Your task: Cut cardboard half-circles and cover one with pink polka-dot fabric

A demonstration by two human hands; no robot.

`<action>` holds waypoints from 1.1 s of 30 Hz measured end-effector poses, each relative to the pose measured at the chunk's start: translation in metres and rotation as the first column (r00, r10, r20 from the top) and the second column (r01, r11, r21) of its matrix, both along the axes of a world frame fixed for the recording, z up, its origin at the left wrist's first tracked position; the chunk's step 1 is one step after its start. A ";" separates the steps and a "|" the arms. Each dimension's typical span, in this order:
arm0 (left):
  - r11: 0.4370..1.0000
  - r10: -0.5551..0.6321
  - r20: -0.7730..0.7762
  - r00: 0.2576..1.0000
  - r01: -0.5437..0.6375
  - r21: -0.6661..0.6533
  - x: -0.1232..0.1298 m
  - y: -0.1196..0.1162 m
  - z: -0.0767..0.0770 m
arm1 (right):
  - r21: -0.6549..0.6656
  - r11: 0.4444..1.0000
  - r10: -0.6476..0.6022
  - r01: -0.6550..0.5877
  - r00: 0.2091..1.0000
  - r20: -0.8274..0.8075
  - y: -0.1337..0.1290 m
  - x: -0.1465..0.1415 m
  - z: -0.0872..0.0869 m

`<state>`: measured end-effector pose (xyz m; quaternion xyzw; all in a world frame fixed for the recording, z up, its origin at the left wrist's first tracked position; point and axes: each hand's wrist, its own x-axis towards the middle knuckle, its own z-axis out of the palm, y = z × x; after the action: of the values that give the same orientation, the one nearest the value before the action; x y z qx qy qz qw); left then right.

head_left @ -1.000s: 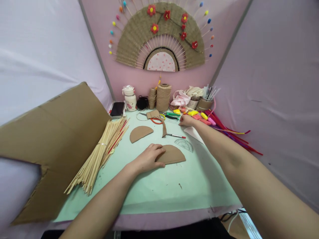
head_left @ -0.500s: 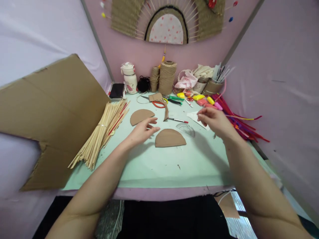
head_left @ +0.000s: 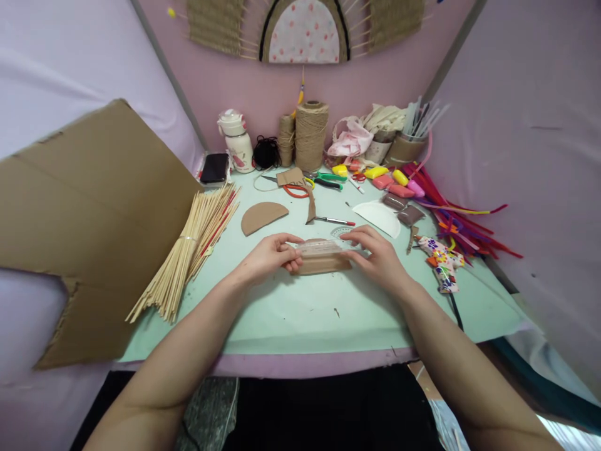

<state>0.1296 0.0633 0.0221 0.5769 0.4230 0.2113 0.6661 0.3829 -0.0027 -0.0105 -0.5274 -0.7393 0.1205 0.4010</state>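
Observation:
A clear ruler [head_left: 321, 248] spans both hands, held just over a brown cardboard half-circle [head_left: 322, 266]. At its left end, my left hand [head_left: 272, 259] pinches it between thumb and fingers. My right hand [head_left: 375, 255] grips the opposite end, thumb and fingers curved round it. Behind my right fingertips a clear protractor [head_left: 342, 232] lies partly hidden. Another cardboard half-circle [head_left: 263, 217] rests behind my left hand. A red-ended pen [head_left: 335, 221] lies beyond the ruler, and a white half-circle [head_left: 378, 217] is behind my right hand.
On the left are a bundle of wooden sticks [head_left: 188, 250] and a large cardboard sheet [head_left: 107, 219]. Scissors [head_left: 295, 190], pliers [head_left: 328, 181] and twine spools [head_left: 312, 134] stand or lie at the back. A flowered glue gun [head_left: 442, 263] and pipe cleaners [head_left: 469, 232] lie right.
My right hand has moved left and nearer from beside the white half-circle. My left hand has shifted slightly; both now hold the clear ruler. The glue gun has come into sight.

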 end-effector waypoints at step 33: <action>0.955 -0.051 -0.320 0.946 0.140 0.261 -0.012 0.013 -0.006 | -0.269 0.963 -0.038 -0.022 0.976 -0.215 -0.003 0.007 -0.011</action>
<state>0.1179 0.0765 0.0160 0.7110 0.4593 0.1431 0.5128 0.3896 -0.0061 -0.0216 -0.5636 -0.6653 0.2756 0.4047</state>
